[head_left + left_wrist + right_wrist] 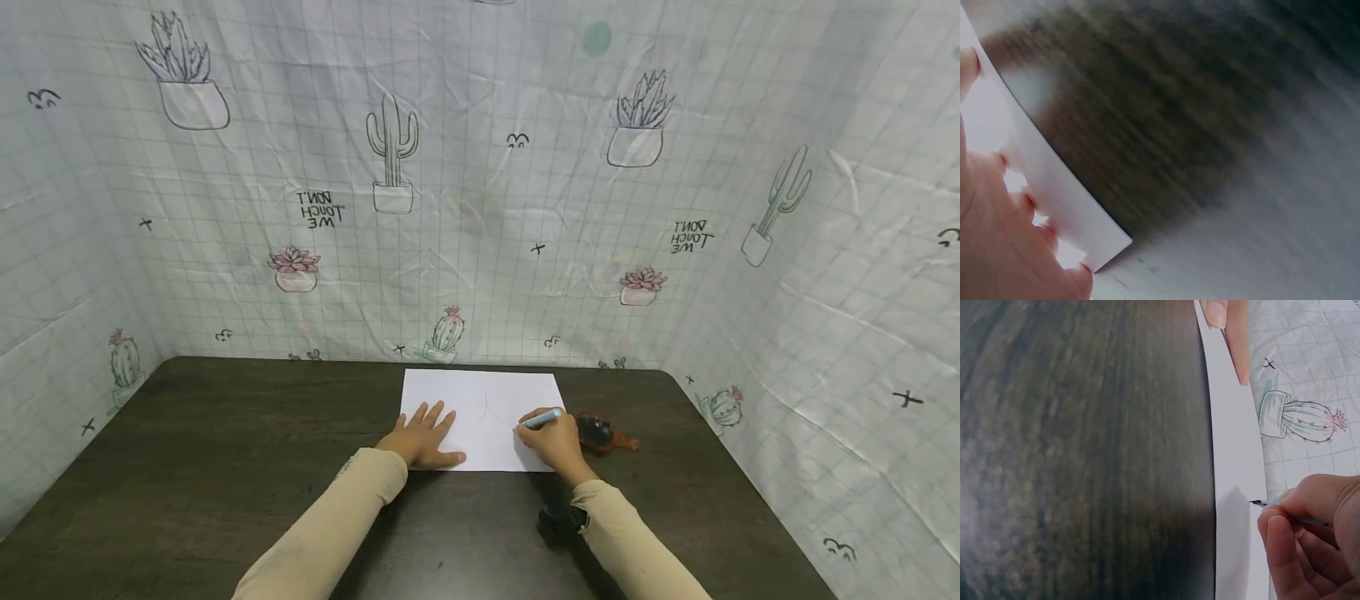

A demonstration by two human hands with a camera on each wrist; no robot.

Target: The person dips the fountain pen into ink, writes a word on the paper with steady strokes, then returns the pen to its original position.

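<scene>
A white sheet of paper (480,454) lies on the dark table, with a few thin faint lines (486,406) drawn near its upper middle. Spread over its left part, my left hand (426,437) rests flat with straight fingers; in the left wrist view those fingers (1022,203) lie along the sheet near its corner. My right hand (557,443) pinches a light blue pen (542,418) between thumb and fingers over the right part of the paper. From the right wrist, the dark pen tip (1259,502) shows right at the sheet, the barrel mostly hidden by the fingers.
Just right of my right hand lies a reddish-brown object (619,441) with a dark oval top and a short handle. A black item (562,521) is at my right wrist. Fabric printed with potted cacti (480,208) stands behind the table (225,467) and along both sides.
</scene>
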